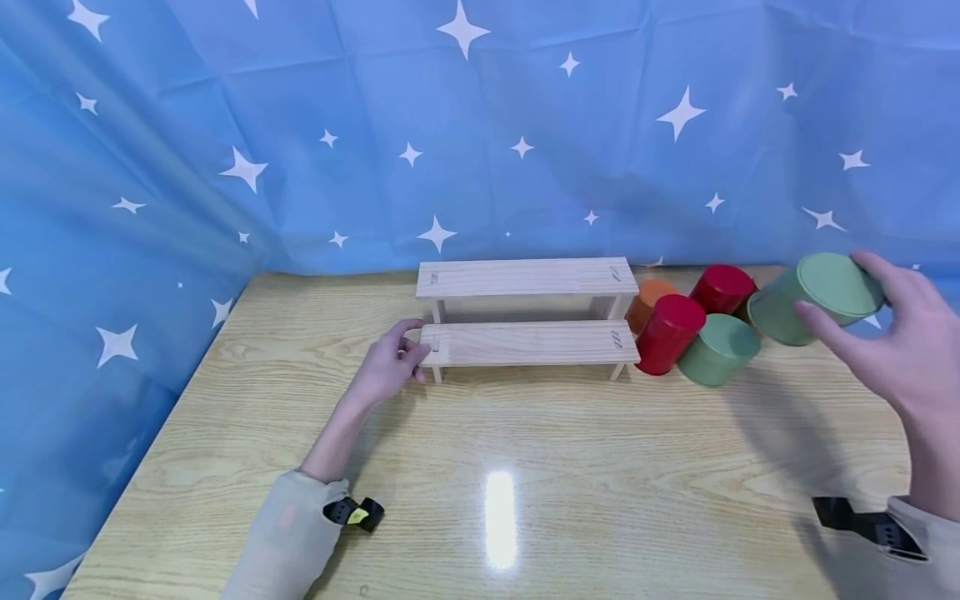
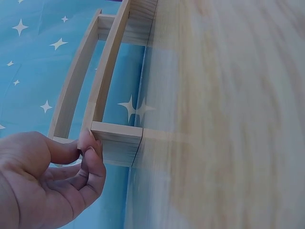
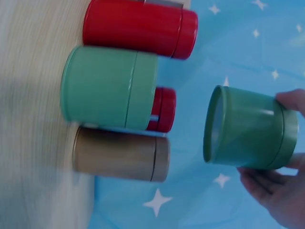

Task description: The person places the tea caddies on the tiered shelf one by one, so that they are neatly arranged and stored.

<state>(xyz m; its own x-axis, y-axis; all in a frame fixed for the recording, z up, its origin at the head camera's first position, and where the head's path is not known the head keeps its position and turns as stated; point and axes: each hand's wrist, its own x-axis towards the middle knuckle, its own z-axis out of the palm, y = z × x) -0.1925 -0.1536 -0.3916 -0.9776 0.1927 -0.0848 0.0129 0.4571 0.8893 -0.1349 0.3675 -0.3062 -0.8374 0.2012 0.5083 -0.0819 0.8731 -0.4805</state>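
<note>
A pale two-step wooden rack stands at the table's back. My left hand pinches the left end of its lower step; in the left wrist view, thumb and curled fingers meet at the board's corner. On the right, my right hand grips a green canister by its lid end, tilted and raised off the table. Below and left of it stand a second green canister, two red canisters and an orange canister. A brown canister shows in the right wrist view, mostly hidden from the head view.
A blue curtain with white stars hangs behind and left of the wooden table. The grouped canisters stand close against the rack's right end. Light glares off the table's front middle.
</note>
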